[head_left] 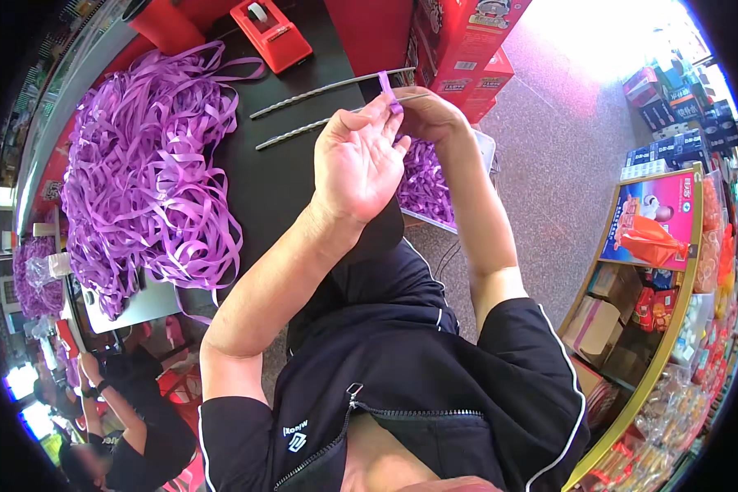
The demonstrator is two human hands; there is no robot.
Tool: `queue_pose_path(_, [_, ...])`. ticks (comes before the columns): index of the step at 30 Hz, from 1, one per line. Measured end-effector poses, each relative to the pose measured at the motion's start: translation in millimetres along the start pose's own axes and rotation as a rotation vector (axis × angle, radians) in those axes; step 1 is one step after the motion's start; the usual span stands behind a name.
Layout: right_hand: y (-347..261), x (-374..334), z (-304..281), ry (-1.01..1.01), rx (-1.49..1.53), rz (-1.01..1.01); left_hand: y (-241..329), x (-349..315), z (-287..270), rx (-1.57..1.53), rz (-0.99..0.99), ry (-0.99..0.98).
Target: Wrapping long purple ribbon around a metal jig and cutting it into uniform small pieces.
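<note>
Two long twisted metal rods (303, 89) stick out side by side over the dark table, pointing left. A narrow purple ribbon (385, 84) loops over the farther rod and runs down to my fingers at the nearer one. My left hand (358, 156) has its palm turned up and its thumb apart, with its fingertips against the ribbon. Close on its right, my right hand (436, 117) bends round the nearer rod's right end. Its curled fingers are partly hidden behind my left hand, so their hold is unclear.
A large heap of purple ribbon (148, 172) covers the left of the dark table (258, 184). Behind it stands a red tape dispenser (272, 37). A tray (487, 152) of purple ribbon pieces lies under my right forearm. Red cartons (459, 49) stand beyond. Another person (127, 410) works at lower left.
</note>
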State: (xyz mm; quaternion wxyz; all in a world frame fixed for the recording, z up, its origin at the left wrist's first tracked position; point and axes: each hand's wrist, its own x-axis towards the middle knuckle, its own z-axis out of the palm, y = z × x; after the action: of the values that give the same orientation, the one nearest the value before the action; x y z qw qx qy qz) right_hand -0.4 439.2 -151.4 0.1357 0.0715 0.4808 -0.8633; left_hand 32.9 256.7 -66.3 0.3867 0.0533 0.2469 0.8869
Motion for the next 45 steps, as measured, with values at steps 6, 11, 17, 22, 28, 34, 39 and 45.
queue_pose_path(6, [23.4, 17.7, 2.4, -0.361, 0.472, -0.08, -0.3, 2.3, -4.8, -0.061, 0.013, -0.023])
queue_pose_path(11, [30.7, 24.5, 14.1, -0.166, 0.559, -0.061, 1.2, 0.2, -4.7, -0.13, 0.051, -0.02])
queue_pose_path(17, [2.6, -4.1, -9.9, 0.296, 0.04, -0.071, -0.5, 0.1, 0.5, -0.193, 0.034, 0.072])
queue_pose_path(22, [-41.9, -47.7, 37.6, 0.659, -0.661, -0.509, -1.5, 0.3, 3.4, -0.223, 0.043, 0.053])
queue_pose_path(28, [-45.3, -48.1, 102.6, 0.683, -1.689, -0.625, 1.0, 0.7, -1.3, -0.232, 0.063, 0.009])
queue_pose_path(34, [-86.6, -37.8, 94.3, 0.1, -1.915, -0.586, 0.5, -0.6, 6.9, -0.199, 0.05, 0.033])
queue_pose_path(39, [-114.3, -20.3, 96.9, -0.262, -1.971, -0.436, 0.2, 0.5, 1.9, -0.205, 0.049, 0.008])
queue_pose_path(45, [-128.0, -2.8, 90.4, -0.438, -1.917, -0.208, 1.1, 0.2, 4.0, -0.211, 0.045, 0.048])
